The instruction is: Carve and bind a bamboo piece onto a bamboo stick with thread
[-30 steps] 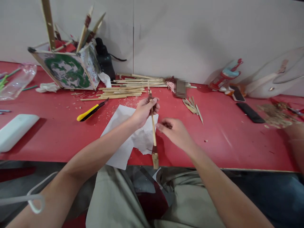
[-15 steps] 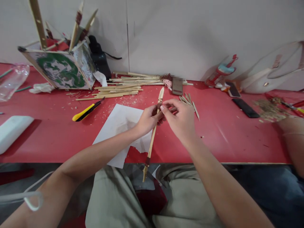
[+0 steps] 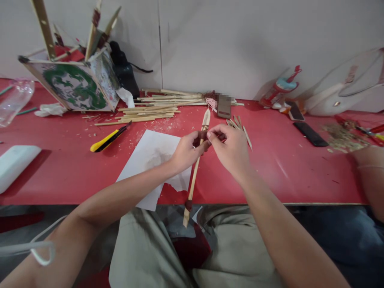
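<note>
My left hand (image 3: 189, 150) is closed around a slim wooden stick (image 3: 194, 179) with a pointed, blade-like upper tip. Dark red cord binds it just below that tip and again near its lower end, which hangs past the table edge. Close beside the upper binding, my right hand (image 3: 230, 149) pinches thumb and fingertips together. What sits in that pinch is too small to make out. Beneath the left forearm lies a torn white sheet of paper (image 3: 141, 160).
A yellow utility knife (image 3: 105, 141) lies left of the paper. Behind are bundled wooden sticks (image 3: 153, 113), a dragon-decorated box (image 3: 75, 86) and a brown phone-like object (image 3: 223, 107). Short pointed slivers (image 3: 246, 137) lie right of my hands. Another person's arm (image 3: 370, 176) rests at far right.
The stick has turned a little about its length and its tip has shifted slightly right. My right hand's fingertips have drawn slightly away from the binding.
</note>
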The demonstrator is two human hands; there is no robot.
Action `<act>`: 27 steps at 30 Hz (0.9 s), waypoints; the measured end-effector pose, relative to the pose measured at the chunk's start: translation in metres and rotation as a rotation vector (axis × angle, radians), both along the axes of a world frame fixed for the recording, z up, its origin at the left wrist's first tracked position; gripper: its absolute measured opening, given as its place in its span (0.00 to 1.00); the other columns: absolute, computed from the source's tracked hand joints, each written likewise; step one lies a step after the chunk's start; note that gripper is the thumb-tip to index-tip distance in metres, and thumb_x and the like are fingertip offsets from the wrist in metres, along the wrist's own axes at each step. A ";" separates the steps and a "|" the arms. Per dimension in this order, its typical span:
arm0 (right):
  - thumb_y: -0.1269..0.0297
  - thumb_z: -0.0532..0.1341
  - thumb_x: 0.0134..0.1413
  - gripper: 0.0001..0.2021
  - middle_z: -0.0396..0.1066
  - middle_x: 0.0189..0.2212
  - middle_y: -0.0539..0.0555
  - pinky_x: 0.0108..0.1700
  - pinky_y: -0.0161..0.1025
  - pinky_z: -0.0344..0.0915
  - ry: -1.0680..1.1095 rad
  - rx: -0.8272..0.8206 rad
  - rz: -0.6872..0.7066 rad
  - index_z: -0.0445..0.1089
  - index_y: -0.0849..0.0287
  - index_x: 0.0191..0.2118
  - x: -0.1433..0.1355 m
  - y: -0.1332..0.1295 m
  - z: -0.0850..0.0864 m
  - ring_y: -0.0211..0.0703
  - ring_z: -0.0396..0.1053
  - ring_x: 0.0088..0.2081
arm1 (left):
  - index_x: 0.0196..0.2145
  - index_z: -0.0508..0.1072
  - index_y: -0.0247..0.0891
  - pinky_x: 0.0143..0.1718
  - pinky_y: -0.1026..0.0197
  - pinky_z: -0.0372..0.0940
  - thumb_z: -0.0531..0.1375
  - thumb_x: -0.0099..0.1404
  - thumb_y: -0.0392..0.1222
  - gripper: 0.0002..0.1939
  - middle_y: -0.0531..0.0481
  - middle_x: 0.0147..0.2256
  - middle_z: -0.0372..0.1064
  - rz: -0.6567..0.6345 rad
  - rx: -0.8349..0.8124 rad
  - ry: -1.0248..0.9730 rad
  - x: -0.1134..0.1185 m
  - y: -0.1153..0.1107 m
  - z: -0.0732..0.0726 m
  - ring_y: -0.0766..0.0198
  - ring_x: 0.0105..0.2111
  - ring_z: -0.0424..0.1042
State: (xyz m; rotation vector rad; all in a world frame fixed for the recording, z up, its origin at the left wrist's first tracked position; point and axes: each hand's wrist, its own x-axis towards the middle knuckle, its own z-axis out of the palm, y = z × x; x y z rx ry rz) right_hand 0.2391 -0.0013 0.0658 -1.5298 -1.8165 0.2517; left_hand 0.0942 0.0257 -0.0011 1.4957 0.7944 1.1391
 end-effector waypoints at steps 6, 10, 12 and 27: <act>0.67 0.62 0.60 0.05 0.78 0.30 0.53 0.37 0.42 0.65 -0.041 0.007 -0.011 0.75 0.57 0.34 0.000 0.000 0.003 0.47 0.75 0.33 | 0.34 0.68 0.37 0.25 0.67 0.57 0.58 0.72 0.47 0.11 0.57 0.23 0.65 0.057 0.095 0.128 0.000 -0.004 0.000 0.72 0.23 0.64; 0.67 0.61 0.61 0.05 0.78 0.29 0.54 0.35 0.42 0.63 -0.079 0.000 -0.012 0.74 0.56 0.34 0.000 0.000 0.004 0.47 0.74 0.32 | 0.31 0.64 0.38 0.25 0.67 0.56 0.55 0.73 0.45 0.13 0.57 0.22 0.64 0.035 0.122 0.156 0.000 -0.008 0.002 0.72 0.22 0.64; 0.68 0.61 0.61 0.05 0.77 0.29 0.54 0.34 0.42 0.62 -0.105 -0.003 -0.016 0.74 0.56 0.34 0.002 0.000 0.004 0.46 0.73 0.32 | 0.30 0.63 0.39 0.25 0.67 0.56 0.55 0.74 0.46 0.14 0.57 0.22 0.64 0.032 0.118 0.153 0.000 -0.009 0.002 0.72 0.22 0.64; 0.67 0.58 0.61 0.03 0.75 0.31 0.54 0.34 0.42 0.60 0.008 0.063 0.051 0.68 0.55 0.35 0.011 0.010 -0.012 0.45 0.69 0.31 | 0.39 0.70 0.36 0.15 0.68 0.53 0.58 0.72 0.57 0.19 0.60 0.17 0.63 -0.142 -0.171 -0.182 0.001 -0.011 0.004 0.73 0.13 0.58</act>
